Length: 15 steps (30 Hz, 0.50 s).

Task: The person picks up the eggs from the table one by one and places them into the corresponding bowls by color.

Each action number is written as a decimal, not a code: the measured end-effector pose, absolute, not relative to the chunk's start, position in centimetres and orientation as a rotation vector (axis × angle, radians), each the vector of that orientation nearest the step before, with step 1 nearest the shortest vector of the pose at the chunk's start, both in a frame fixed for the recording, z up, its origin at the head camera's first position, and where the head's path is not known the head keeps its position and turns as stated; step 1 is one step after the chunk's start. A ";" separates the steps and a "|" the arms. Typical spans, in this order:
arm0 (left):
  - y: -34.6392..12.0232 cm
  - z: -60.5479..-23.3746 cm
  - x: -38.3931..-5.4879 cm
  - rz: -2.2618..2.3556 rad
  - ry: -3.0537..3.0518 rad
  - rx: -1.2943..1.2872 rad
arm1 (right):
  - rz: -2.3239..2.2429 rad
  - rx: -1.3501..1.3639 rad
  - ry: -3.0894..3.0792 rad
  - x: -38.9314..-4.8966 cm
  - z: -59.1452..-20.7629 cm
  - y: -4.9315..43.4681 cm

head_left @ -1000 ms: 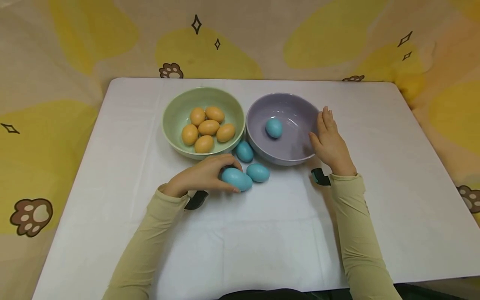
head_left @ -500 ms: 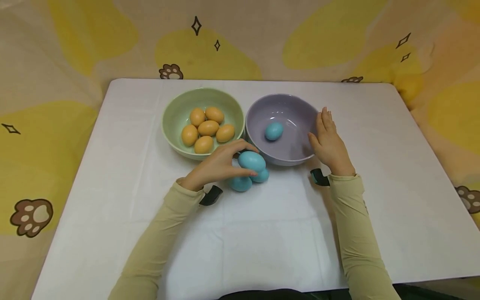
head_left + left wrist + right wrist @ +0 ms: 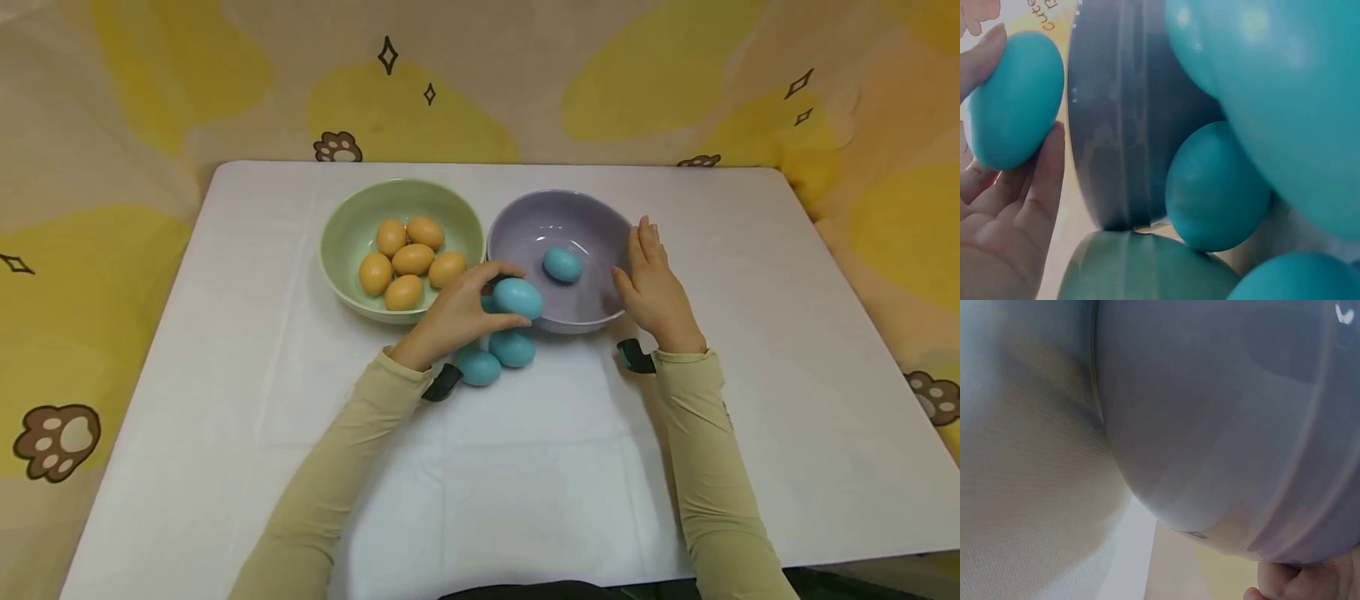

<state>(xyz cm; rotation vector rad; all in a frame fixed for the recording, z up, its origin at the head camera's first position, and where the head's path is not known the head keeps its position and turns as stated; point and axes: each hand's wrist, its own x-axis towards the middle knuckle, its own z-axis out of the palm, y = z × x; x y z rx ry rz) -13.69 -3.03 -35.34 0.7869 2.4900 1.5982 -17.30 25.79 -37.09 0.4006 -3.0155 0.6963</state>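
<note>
My left hand pinches a blue egg between thumb and fingers, held up at the near-left rim of the purple bowl. The left wrist view shows this held egg beside the bowl's outer wall. Another blue egg lies inside the purple bowl. On the table, two blue eggs show below my left hand, a near one and a farther one; a third is mostly hidden behind the fingers. My right hand rests against the bowl's right side, fingers straight.
Left of the purple bowl, close beside it, stands a green bowl with several yellow-orange eggs. A white cloth covers the table, and a patterned yellow curtain hangs behind its far edge.
The left hand has lifted its blue egg off the table and carried it up and right to the purple bowl's rim. The egg inside the bowl has shifted slightly right. The right hand stays put.
</note>
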 end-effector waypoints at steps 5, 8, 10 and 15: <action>-2.3 -35.4 -14.2 1.548 2.595 0.814 | 0.701 0.406 -2.999 -17.2 -37.1 25.8; -1.9 -35.4 -14.5 1.483 2.673 0.857 | 0.704 0.406 -2.995 -17.2 -37.2 25.7; -1.8 -35.4 -14.7 1.449 2.703 0.873 | 0.706 0.399 -3.003 -17.2 -37.2 25.7; -1.6 -35.5 -14.9 1.411 2.730 0.892 | 0.708 0.389 -3.013 -17.3 -37.2 25.7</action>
